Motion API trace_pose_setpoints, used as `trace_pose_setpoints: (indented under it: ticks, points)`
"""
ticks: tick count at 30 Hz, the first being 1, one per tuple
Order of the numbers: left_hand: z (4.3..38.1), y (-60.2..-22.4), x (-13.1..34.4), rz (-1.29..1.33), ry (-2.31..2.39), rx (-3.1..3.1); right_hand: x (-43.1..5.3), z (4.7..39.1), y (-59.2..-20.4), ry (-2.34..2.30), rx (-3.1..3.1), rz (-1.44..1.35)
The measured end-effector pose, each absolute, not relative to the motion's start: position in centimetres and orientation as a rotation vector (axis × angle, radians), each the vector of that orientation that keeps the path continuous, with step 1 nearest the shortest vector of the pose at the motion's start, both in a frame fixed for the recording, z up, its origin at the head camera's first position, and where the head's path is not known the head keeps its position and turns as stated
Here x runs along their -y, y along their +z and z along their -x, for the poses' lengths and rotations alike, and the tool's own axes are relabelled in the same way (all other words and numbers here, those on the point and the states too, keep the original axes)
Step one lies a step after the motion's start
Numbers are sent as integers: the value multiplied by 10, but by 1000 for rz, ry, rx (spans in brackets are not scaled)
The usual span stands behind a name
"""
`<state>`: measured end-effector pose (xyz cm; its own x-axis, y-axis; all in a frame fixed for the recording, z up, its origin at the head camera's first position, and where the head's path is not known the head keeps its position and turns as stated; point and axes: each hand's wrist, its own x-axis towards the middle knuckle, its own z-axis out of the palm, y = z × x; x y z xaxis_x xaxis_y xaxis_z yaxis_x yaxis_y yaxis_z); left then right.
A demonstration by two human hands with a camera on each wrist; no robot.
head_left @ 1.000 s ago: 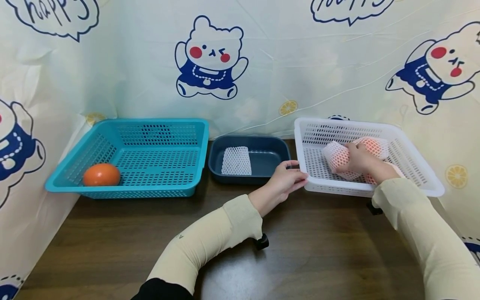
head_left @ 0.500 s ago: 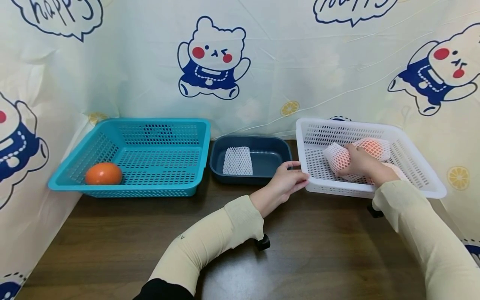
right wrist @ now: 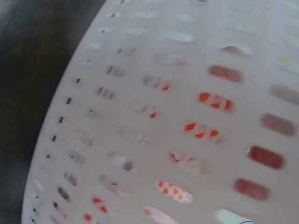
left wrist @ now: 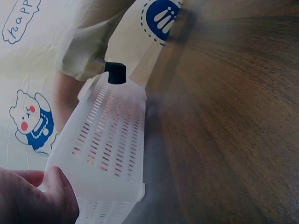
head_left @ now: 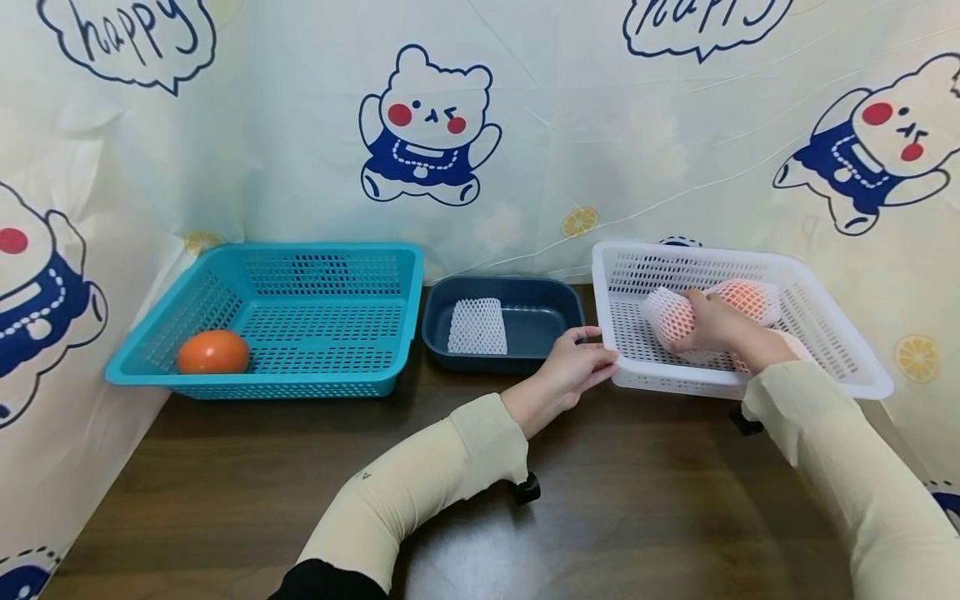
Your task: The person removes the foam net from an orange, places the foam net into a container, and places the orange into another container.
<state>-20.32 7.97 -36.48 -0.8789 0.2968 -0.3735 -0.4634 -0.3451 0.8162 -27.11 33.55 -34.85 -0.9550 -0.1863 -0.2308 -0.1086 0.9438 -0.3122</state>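
Note:
At the near left corner of the white slotted basket (head_left: pixel 675 382), my left hand (head_left: pixel 566 372) pinches the rim with thumb and fingers. The left wrist view shows the same hand (left wrist: pixel 39 198) on the basket rim. Inside the basket, my right hand (head_left: pixel 716 325) grips a round orange-red fruit in a white foam net (head_left: pixel 667 318). Another netted fruit (head_left: pixel 750 300) lies just behind that hand, and a third (head_left: pixel 797 345) is partly hidden by the wrist. The right wrist view shows mostly the blurred basket wall (right wrist: pixel 135 121), with orange patches behind its slots.
A dark blue tray (head_left: pixel 543 321) between the baskets holds a flat foam net sleeve (head_left: pixel 478 327). To the left stands a teal basket (head_left: pixel 330 381) with a bare, shiny orange-coloured fruit (head_left: pixel 213 352). Brown wooden table (head_left: pixel 637 500) lies in front; a printed cloth (head_left: pixel 300 125) hangs behind.
The head view has shifted slightly. My right hand and the netted fruit it grips have moved very slightly left inside the basket. My left hand stays on the basket corner.

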Motion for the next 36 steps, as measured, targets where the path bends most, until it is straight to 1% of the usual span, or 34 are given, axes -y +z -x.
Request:
trace_pose_setpoints:
  ticks: [7,22,30,36]
  points:
    - [202,-370,-78,219,2248,-1397,-328,265,-340,-455,-2850,283]
    - [202,-365,-73,245,2239,-1361,-311,252,-320,-408,-2893,426]
    - [202,-362,-71,210,2210,-1390,-303,244,-310,-426,-2885,434]
    - [204,-361,-66,169,2187,-1410,-295,239,-300,-409,-2895,489]
